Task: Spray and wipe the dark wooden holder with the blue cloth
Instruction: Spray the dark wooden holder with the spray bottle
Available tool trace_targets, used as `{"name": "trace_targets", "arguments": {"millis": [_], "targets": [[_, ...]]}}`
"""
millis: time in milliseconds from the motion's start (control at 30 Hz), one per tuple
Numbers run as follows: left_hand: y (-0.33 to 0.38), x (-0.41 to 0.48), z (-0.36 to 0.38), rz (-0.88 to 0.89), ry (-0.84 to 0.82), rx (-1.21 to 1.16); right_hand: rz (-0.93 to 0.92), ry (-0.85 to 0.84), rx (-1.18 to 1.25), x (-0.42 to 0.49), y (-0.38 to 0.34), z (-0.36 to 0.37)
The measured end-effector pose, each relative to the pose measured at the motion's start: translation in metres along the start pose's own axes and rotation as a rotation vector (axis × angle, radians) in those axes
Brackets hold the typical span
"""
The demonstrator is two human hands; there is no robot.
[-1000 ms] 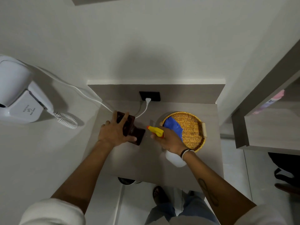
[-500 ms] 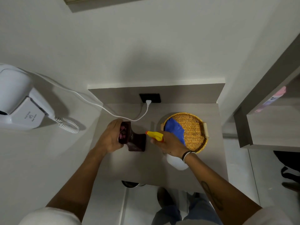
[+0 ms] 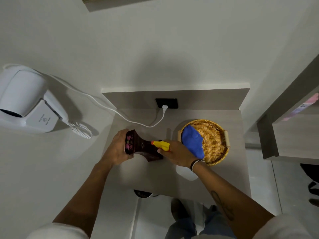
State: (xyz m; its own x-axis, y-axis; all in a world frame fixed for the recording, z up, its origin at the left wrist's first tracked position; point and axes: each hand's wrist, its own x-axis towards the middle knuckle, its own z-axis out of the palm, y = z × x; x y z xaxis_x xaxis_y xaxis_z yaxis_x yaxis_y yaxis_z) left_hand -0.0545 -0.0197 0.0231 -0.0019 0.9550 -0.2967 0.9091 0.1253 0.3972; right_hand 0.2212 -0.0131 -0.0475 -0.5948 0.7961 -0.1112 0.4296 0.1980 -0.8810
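Note:
The dark wooden holder [image 3: 144, 149] is tipped on its side over the grey shelf, its open mouth with pink bits inside facing left. My left hand [image 3: 117, 149] grips that mouth end. My right hand [image 3: 177, 153] holds a spray bottle with a yellow head [image 3: 161, 145], its orange nozzle right against the holder's middle. The bottle's white body [image 3: 187, 174] pokes out under my wrist. The blue cloth [image 3: 193, 143] lies in a round wicker tray [image 3: 216, 140], at its left side just behind my right hand.
A white wall-mounted hair dryer [image 3: 25, 100] hangs at left, with a coiled cord and a white cable running to a black socket [image 3: 166, 103] at the shelf's back. A grey shelf unit [image 3: 291, 125] juts in at right. My feet and the floor show below.
My left hand tipped the holder from under my palm onto its side and shifted to grip its mouth end. The spray nozzle came closer, now against the holder.

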Motion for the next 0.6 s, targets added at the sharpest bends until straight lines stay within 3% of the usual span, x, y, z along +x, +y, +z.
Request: {"name": "trace_targets", "arguments": {"millis": [367, 600], "targets": [[0.005, 0.003, 0.003, 0.092, 0.005, 0.052, 0.032, 0.005, -0.018, -0.006, 0.000, -0.003], [0.014, 0.008, 0.004, 0.103, -0.016, 0.261, 0.203, 0.126, 0.035, -0.023, 0.018, -0.007]]}}
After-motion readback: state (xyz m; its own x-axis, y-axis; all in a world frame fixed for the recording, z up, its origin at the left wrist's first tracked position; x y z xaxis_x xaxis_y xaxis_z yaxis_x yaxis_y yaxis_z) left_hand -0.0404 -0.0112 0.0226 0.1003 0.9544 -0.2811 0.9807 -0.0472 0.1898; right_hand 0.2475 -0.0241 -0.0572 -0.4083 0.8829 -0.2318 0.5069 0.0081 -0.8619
